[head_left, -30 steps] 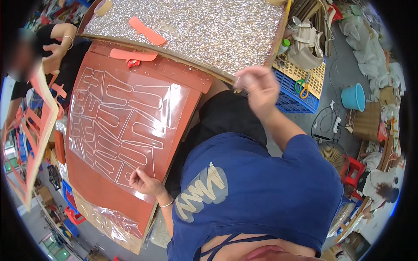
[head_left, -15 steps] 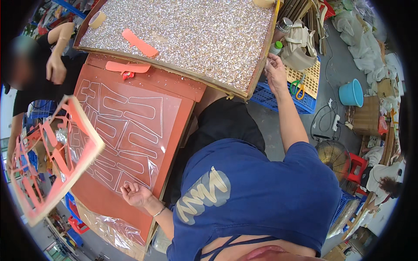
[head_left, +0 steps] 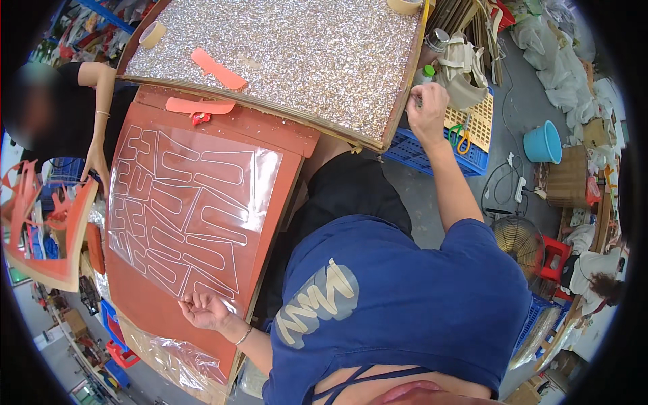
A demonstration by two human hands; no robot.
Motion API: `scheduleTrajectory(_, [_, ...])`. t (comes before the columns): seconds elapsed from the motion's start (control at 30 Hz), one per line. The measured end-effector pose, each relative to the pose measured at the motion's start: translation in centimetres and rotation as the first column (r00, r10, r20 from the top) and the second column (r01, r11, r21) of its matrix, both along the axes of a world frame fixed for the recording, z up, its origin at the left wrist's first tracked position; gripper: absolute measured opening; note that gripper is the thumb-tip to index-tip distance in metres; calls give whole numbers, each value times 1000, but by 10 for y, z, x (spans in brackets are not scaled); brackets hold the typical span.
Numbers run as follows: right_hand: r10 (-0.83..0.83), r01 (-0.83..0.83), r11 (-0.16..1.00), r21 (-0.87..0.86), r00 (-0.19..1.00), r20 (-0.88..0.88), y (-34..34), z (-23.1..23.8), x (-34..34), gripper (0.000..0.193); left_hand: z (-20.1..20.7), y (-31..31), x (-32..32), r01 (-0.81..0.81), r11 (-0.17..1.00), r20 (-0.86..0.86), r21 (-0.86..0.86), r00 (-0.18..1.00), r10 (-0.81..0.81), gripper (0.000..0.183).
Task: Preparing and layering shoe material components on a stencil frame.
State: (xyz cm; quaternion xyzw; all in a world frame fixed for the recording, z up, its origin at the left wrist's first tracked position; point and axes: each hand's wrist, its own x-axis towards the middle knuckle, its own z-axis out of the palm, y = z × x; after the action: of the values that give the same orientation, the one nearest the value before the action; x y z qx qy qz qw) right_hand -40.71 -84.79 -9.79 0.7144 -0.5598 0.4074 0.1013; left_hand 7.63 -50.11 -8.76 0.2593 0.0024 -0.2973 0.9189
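My left hand [head_left: 204, 310] hovers by the lower edge of a clear plastic sheet [head_left: 260, 182], palm turned partly up. Its fingers are half curled and a little apart, with nothing visible in them. White outlines of long rounded shapes show on the sheet, which lies on a reddish-brown board [head_left: 165, 331]. My right hand [head_left: 428, 116] is at the right edge of a glitter-filled tray [head_left: 405, 101], its fingers closed and bent down. What it may hold is hidden. At the left, a co-worker's hand [head_left: 96, 167] touches a frame [head_left: 79, 236] with coral-coloured cut-out parts.
Coral strips [head_left: 217, 69] and a tape roll [head_left: 152, 34] lie on the glitter. Beside my right arm stands a blue crate [head_left: 413, 150] with green-and-orange scissors [head_left: 464, 135] on top. Further right are a light-blue bucket [head_left: 543, 142] and a fan [head_left: 518, 244].
The coral frame has swung away left and lower, off the sheet, and the co-worker's arm has come down to it. My right hand has turned and curled more; my left shifted slightly.
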Motion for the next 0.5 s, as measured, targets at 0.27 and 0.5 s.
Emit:
scheduleTrajectory(0.27, [174,-341,860,379,896,409,-31,30,-20,37,25,-37,-48,-241,870,626,430,774,-95,13])
scheduleTrajectory(0.5, [12,-247,945,215,682,731,-21,-13,-10,47,49,-139,-145,-48,835,836,548,-15,-549,20])
